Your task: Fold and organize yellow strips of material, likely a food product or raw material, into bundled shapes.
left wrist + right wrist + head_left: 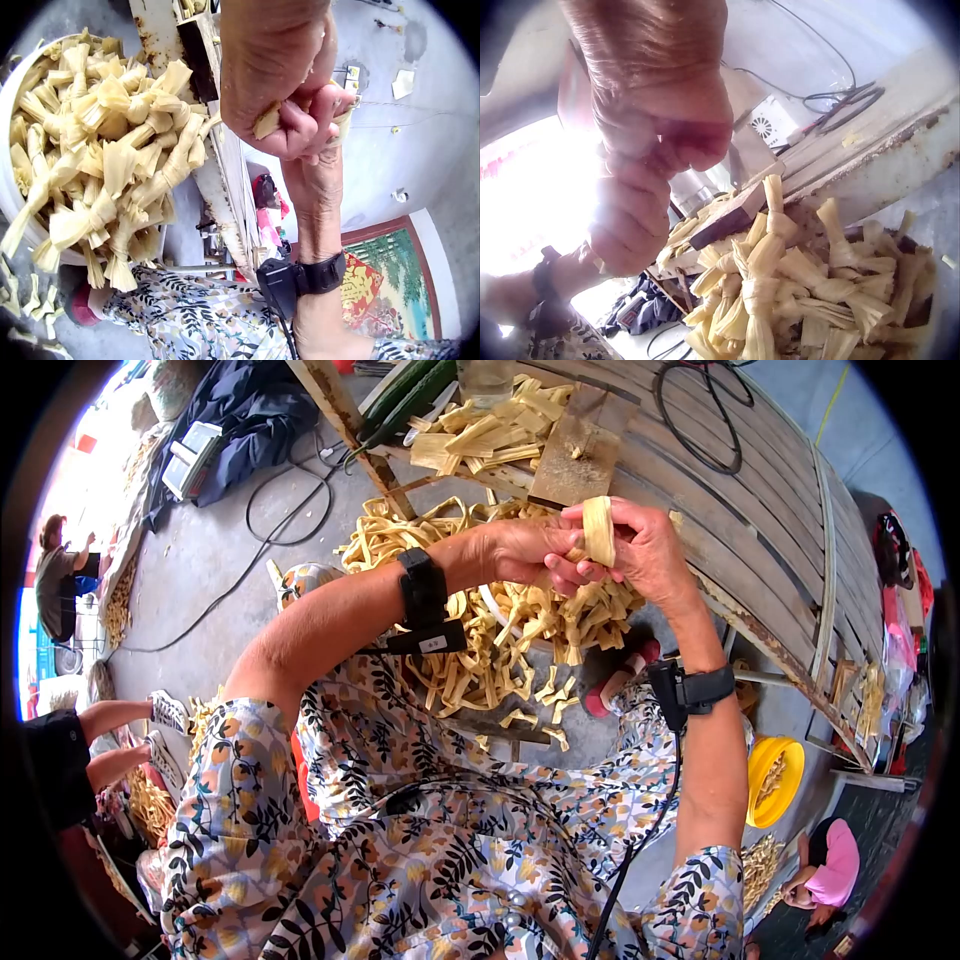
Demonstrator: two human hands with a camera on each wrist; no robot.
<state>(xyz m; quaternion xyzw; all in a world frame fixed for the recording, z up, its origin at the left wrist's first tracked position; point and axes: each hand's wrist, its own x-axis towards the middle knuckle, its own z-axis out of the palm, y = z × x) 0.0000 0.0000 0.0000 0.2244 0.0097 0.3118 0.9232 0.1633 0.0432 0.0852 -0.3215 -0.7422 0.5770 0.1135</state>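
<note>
Clock positions per wearer's head view. Left hand [528, 550]: fingers curled in, gripping one end of the pale strip [599, 532]; knotted pieces [575, 622] heaped below at 6 o'clock. Strip sits at left hand's 2–3 o'clock, wooden board [572, 463] at strip's 11. Right hand [648, 552]: thumb and fingers pinching strip, at its 9–10. Yellow bucket [752, 785]: right hand's 5.

This looks like a small, makeshift workshop: at centre, knotted strips [590, 610] crowd beside a slatted, rusty-edged counter [770, 510], over a bare grey floor [215, 600]. A yellow bucket [792, 760] of pieces stands lower right, near a person in pink [835, 860]. In the left wrist view, a picture [409, 277] hangs lower right on a pale wall [382, 172].
</note>
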